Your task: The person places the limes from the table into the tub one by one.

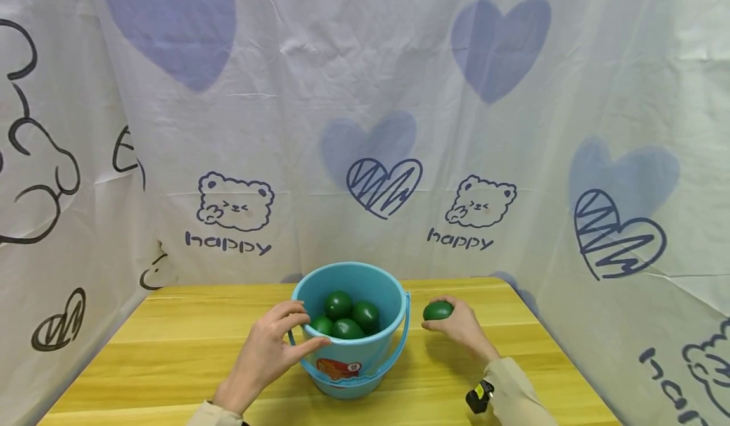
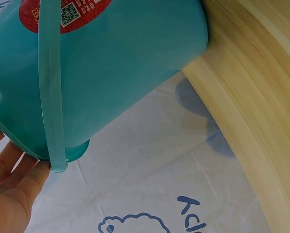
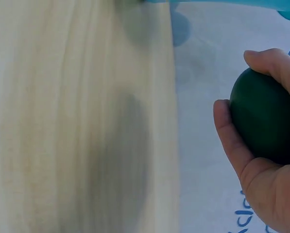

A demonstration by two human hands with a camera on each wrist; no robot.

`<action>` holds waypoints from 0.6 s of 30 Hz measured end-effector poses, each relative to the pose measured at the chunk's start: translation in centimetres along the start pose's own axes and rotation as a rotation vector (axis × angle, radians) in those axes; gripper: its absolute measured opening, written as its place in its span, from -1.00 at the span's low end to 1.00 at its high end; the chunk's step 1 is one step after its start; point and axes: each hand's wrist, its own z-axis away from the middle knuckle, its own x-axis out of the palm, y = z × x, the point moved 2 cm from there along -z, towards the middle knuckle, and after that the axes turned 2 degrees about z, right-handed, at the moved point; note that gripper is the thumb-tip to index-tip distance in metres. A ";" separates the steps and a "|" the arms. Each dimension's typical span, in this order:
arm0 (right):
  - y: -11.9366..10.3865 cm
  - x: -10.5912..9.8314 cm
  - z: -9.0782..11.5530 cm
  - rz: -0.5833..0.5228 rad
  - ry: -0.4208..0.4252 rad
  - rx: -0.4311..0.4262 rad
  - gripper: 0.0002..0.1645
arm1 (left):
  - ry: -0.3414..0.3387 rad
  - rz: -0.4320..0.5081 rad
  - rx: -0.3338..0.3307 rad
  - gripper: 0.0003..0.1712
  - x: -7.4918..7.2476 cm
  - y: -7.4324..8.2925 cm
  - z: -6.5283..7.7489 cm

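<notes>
A light-blue plastic bucket point(image 1: 376, 351) stands upright on the table, holding several smooth dark-green avocados point(image 1: 339, 304). My left hand point(image 1: 263, 345) grips the bucket's left rim, thumb along the front and fingers over the edge. Its fingers point(image 2: 32, 180) show at the rim beside the handle's end in the left wrist view. To the right of the bucket, my right hand point(image 1: 464, 329) holds another avocado point(image 1: 437, 310) above the table. Seen from the right wrist, this avocado point(image 3: 264, 116) sits between thumb and fingers, part of it hidden by the hand.
The bucket's handle point(image 1: 402, 334) hangs down across its front, near a red label point(image 1: 339, 368). A yellow wood-grain table point(image 1: 188, 343) lies beneath everything. White cloth point(image 1: 319, 223) printed with hearts and bears rises behind it and at both sides.
</notes>
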 end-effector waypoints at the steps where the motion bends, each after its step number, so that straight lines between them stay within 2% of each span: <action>1: -0.2 -0.1 0.0 -0.004 0.006 0.001 -0.36 | 0.001 0.001 0.000 -0.56 0.0 0.0 0.0; 10: -3.3 -1.5 -0.3 -0.065 0.048 -0.021 -0.33 | 0.017 0.002 0.014 -0.57 0.1 -0.1 0.1; 18: -6.0 -1.8 -0.5 -0.134 0.032 -0.031 -0.34 | 0.020 -0.006 0.025 -0.55 0.2 -0.2 0.0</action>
